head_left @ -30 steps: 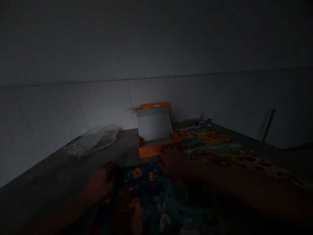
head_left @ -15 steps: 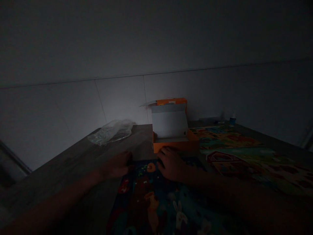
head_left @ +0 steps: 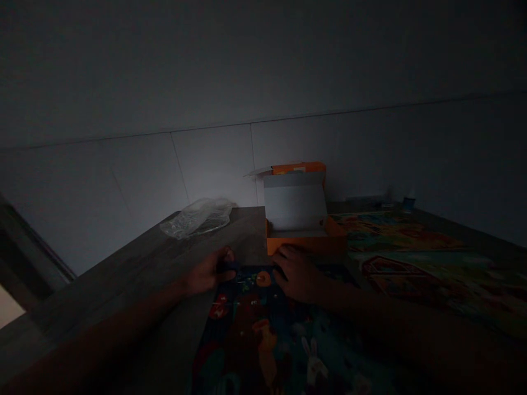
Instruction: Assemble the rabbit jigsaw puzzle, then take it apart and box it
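Observation:
In the dim light a dark blue picture puzzle (head_left: 247,323) with animals, among them a white rabbit, lies flat on the table in front of me. My left hand (head_left: 212,270) is at its far left corner, thumb and fingers closed on a small dark blue part there. Whether that part is a loose piece or the corner itself is unclear. My right hand (head_left: 298,277) rests on the puzzle's far edge, fingers bent, fingertips by the front of an open orange box (head_left: 307,245). What lies under the right fingers is hidden. The box's white lid stands up.
Behind the open box is another orange box (head_left: 304,167). A crumpled clear plastic bag (head_left: 201,216) lies at the far left. Two colourful pictures, a farm scene (head_left: 444,280) and another picture (head_left: 395,233), lie on the right. A small bottle (head_left: 408,203) stands near the wall.
The view has shifted, so everything appears a little further right. My left fingers have curled up at the puzzle's corner, with a dark blue part now showing between them. My right hand stays put.

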`<state>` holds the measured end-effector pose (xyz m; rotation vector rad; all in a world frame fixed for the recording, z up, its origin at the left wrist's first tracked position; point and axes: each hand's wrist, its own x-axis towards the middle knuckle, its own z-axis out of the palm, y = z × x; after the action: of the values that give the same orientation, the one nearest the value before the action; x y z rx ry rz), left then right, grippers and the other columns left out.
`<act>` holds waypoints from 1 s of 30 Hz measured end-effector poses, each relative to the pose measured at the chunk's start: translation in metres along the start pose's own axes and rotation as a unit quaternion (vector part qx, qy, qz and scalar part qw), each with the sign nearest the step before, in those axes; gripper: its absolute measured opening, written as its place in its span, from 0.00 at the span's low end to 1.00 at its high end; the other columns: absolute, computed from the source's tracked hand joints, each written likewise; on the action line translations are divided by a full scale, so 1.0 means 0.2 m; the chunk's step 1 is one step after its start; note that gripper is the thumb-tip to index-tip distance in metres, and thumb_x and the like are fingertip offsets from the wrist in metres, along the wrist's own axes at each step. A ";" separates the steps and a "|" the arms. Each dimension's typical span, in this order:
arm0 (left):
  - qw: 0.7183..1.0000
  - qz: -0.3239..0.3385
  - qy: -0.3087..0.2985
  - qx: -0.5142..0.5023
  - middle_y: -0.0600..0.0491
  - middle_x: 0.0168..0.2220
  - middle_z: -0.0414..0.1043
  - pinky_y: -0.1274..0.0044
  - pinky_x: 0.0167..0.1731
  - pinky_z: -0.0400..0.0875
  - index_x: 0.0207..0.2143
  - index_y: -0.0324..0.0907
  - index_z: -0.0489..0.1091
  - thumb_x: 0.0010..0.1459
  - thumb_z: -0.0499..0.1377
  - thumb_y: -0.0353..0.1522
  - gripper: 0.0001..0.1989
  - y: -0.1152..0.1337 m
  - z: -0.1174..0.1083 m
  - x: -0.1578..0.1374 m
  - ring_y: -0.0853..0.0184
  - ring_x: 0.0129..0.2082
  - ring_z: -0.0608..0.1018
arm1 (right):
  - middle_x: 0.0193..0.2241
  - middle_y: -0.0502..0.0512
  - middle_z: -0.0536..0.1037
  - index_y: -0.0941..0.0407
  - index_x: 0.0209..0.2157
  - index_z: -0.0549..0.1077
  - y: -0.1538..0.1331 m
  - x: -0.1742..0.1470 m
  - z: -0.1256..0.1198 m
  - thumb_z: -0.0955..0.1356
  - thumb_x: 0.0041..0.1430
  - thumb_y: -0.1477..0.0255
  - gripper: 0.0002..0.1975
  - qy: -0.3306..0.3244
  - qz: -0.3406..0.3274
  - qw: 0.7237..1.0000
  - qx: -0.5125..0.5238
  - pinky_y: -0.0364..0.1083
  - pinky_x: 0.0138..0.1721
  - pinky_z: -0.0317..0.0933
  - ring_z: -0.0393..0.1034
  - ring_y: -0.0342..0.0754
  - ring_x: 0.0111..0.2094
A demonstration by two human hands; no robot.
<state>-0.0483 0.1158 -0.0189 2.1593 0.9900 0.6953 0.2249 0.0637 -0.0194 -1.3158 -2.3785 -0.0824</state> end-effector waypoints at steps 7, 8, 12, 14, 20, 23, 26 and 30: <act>0.997 -0.027 0.043 -0.062 0.46 0.32 0.74 0.74 0.29 0.69 0.41 0.35 0.71 0.59 0.53 0.51 0.27 -0.03 -0.02 0.03 0.63 0.28 0.75 | 0.40 0.62 0.71 0.61 0.41 0.74 0.02 0.00 0.01 0.64 0.61 0.74 0.09 0.003 -0.016 1.000 0.007 0.50 0.46 0.60 0.65 0.53 0.44; 0.997 -0.030 0.047 -0.058 0.46 0.32 0.74 0.73 0.30 0.69 0.42 0.35 0.72 0.60 0.53 0.50 0.26 -0.02 -0.02 0.04 0.62 0.29 0.76 | 0.40 0.62 0.71 0.61 0.41 0.74 0.02 0.00 0.01 0.64 0.61 0.74 0.09 0.002 -0.015 1.000 0.007 0.50 0.46 0.60 0.65 0.53 0.43; 0.999 -0.025 0.033 -0.006 0.46 0.37 0.75 0.71 0.38 0.70 0.41 0.38 0.76 0.56 0.60 0.46 0.21 0.04 0.04 0.03 0.59 0.37 0.77 | 0.40 0.61 0.71 0.60 0.41 0.74 0.02 0.01 0.01 0.64 0.61 0.74 0.09 0.002 -0.011 1.000 0.010 0.50 0.45 0.60 0.64 0.53 0.43; 0.999 -0.020 0.037 0.029 0.47 0.39 0.73 0.70 0.42 0.69 0.40 0.40 0.76 0.55 0.61 0.45 0.19 0.07 0.08 0.02 0.59 0.39 0.75 | 0.40 0.61 0.71 0.61 0.40 0.74 0.02 0.01 0.01 0.64 0.61 0.74 0.09 0.003 -0.013 1.000 0.011 0.50 0.45 0.60 0.64 0.53 0.43; 0.968 -0.016 0.042 0.246 0.47 0.41 0.66 0.67 0.43 0.67 0.44 0.39 0.71 0.58 0.58 0.44 0.19 0.16 0.14 -0.02 0.57 0.40 0.73 | 0.39 0.61 0.71 0.61 0.40 0.74 0.02 0.01 0.01 0.64 0.61 0.74 0.09 0.003 -0.018 1.000 0.010 0.50 0.45 0.60 0.64 0.53 0.43; 0.973 -0.048 0.032 0.224 0.47 0.39 0.65 0.68 0.39 0.67 0.37 0.38 0.69 0.56 0.59 0.42 0.15 0.19 0.14 -0.01 0.57 0.38 0.72 | 0.39 0.61 0.71 0.61 0.41 0.74 0.01 0.01 0.01 0.64 0.61 0.74 0.10 0.003 -0.019 1.000 0.013 0.50 0.46 0.60 0.65 0.53 0.44; 0.982 -0.075 0.032 0.173 0.49 0.36 0.66 0.72 0.34 0.66 0.35 0.40 0.66 0.52 0.62 0.43 0.16 0.20 0.13 0.00 0.59 0.36 0.71 | 0.39 0.61 0.70 0.60 0.41 0.74 0.00 0.00 0.01 0.64 0.62 0.73 0.10 0.004 -0.021 1.000 0.012 0.51 0.46 0.60 0.65 0.53 0.43; 0.991 -0.069 0.035 0.108 0.54 0.31 0.66 0.76 0.28 0.63 0.36 0.41 0.61 0.53 0.61 0.43 0.17 0.17 0.13 0.00 0.64 0.32 0.70 | 0.38 0.62 0.71 0.60 0.40 0.75 0.00 0.00 -0.01 0.65 0.64 0.65 0.13 0.000 -0.022 0.999 0.026 0.51 0.46 0.60 0.65 0.54 0.44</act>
<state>-0.0149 0.0902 -0.0116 2.2374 1.2896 0.6247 0.2251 0.0628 -0.0183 -1.2398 -2.3941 -0.0330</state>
